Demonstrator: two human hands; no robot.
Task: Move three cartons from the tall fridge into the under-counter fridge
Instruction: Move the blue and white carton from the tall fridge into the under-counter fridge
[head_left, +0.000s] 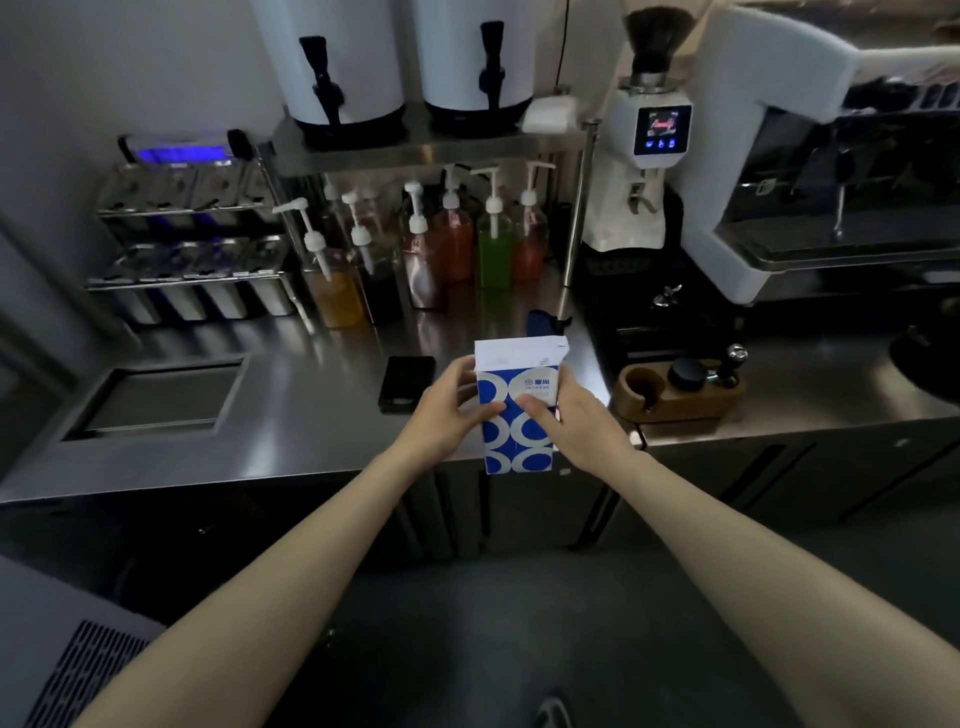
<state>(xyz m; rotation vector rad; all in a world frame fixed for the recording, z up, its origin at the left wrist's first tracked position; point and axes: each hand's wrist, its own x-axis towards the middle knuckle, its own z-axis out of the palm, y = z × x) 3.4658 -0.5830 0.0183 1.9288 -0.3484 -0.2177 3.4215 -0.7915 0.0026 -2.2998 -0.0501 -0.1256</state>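
Both hands hold one carton over the counter edge.

The left hand (444, 415) and right hand (574, 421) grip the upright carton (517, 415) from either side, above the counter (311, 415).

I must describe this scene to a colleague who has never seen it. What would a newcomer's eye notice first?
First, the blue-and-white patterned paper carton, gripped upright by both hands, left hand and right hand, above the front edge of the shiny steel counter. Behind it stands a row of pump bottles with orange, green and red syrups, under two big white drink dispensers with black taps.
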